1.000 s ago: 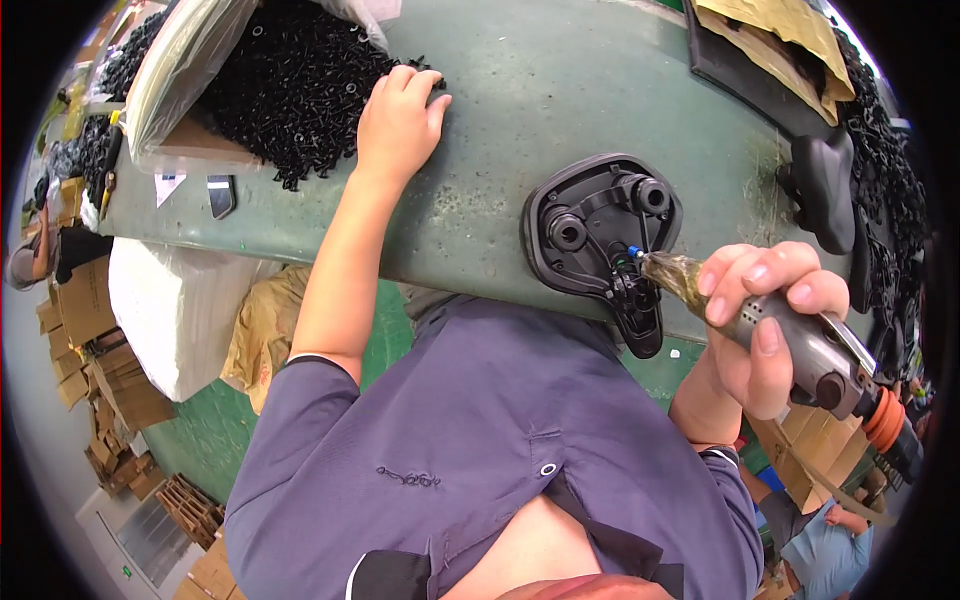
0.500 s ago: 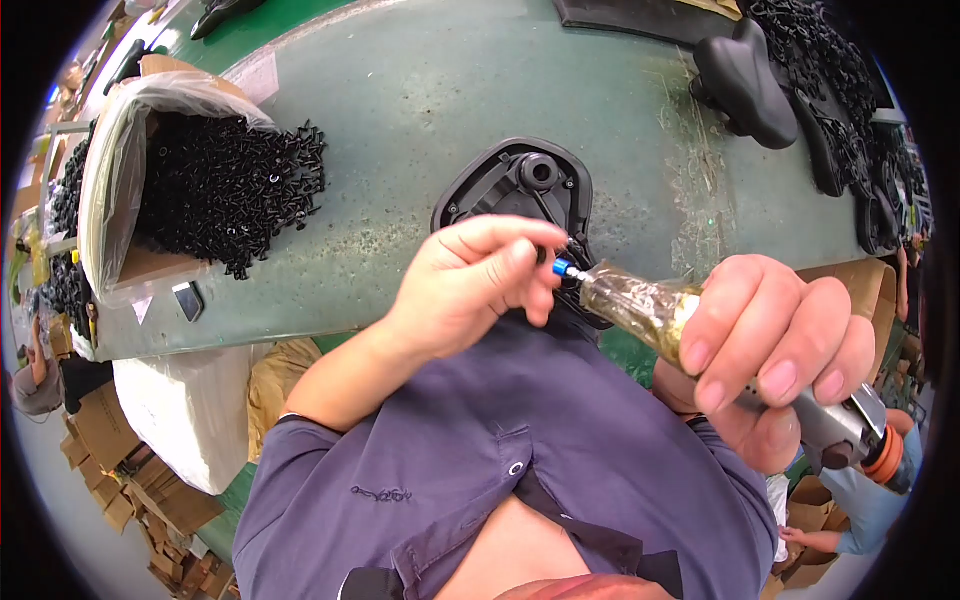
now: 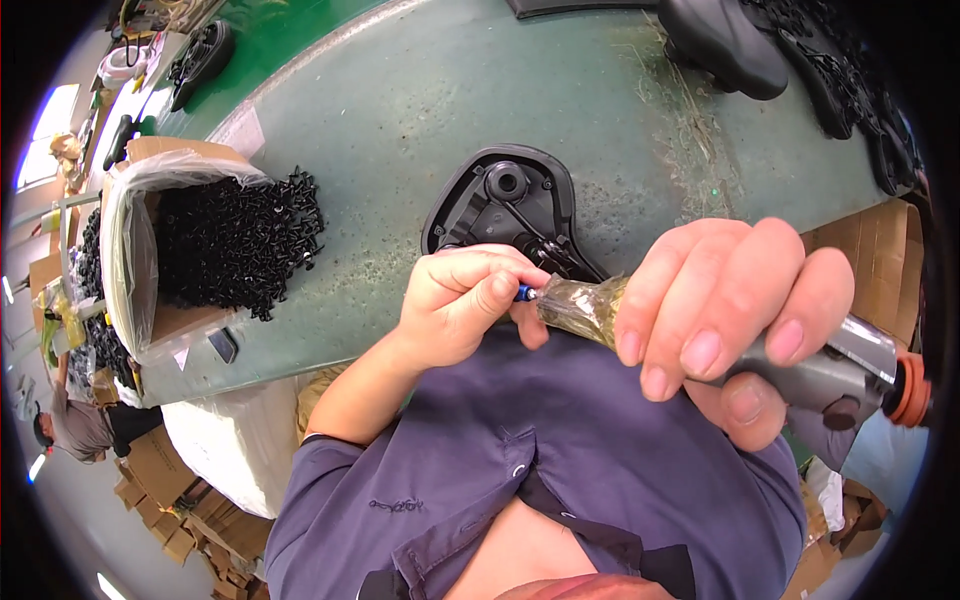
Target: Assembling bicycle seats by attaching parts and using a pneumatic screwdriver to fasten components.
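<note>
My right hand (image 3: 735,320) wraps round a silver power screwdriver with an orange ring at its rear end. Clear, yellowed tape covers the screwdriver's nose (image 3: 585,308), which points left. At its front sits a blue-collared bit (image 3: 523,292). The thumb and forefinger of my left hand (image 3: 465,300) pinch together right at this bit; whatever is between the fingertips is hidden. Just beyond both hands, a black bicycle saddle (image 3: 475,212) lies underside up on the green table, with a round socket and ribs showing. My left hand overlaps its near edge.
At the left, a plastic-lined carton (image 3: 130,270) lies on its side, spilling black screws (image 3: 240,235) onto the table (image 3: 370,140). A dark phone-like object (image 3: 223,345) lies by the table edge. Another saddle (image 3: 725,45) and a heap of black parts (image 3: 830,75) are at the far right.
The screwdriver's tip and my left fingers have come together; before, the blue collar stood clear of the fingertips. My right hand has shifted left with the screwdriver. The view has tilted slightly.
</note>
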Tool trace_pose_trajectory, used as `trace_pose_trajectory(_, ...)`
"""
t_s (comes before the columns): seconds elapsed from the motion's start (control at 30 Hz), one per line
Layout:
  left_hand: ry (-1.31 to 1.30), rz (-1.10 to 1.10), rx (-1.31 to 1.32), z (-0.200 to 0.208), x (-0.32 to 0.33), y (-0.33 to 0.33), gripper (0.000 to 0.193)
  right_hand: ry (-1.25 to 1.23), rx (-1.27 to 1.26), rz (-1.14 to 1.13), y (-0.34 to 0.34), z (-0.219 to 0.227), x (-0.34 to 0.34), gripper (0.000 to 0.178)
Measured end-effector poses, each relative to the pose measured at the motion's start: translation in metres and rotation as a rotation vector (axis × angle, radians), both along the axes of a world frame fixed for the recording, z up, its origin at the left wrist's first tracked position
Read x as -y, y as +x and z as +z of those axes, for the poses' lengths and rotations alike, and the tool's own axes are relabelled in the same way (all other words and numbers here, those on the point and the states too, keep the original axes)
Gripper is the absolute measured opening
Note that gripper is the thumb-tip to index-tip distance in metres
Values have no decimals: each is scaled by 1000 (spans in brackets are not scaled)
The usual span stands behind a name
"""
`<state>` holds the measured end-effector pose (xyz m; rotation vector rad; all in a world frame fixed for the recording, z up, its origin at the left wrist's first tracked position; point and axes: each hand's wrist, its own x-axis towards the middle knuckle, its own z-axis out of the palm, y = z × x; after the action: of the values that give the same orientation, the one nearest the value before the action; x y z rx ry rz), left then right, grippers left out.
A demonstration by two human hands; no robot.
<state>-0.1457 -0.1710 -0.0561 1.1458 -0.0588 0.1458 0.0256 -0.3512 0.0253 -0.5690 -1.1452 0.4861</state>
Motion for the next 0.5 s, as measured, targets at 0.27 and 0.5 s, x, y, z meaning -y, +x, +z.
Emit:
trace_pose_trajectory(0.27, 1263, 214, -5, -13, -76, 61, 57, -234, 175, -229, 5, 0, -14, 36)
trace_pose_trajectory(0.5, 938, 119, 146, -51, -82, 73, 47, -228, 150, -257, 8, -23, -53, 31)
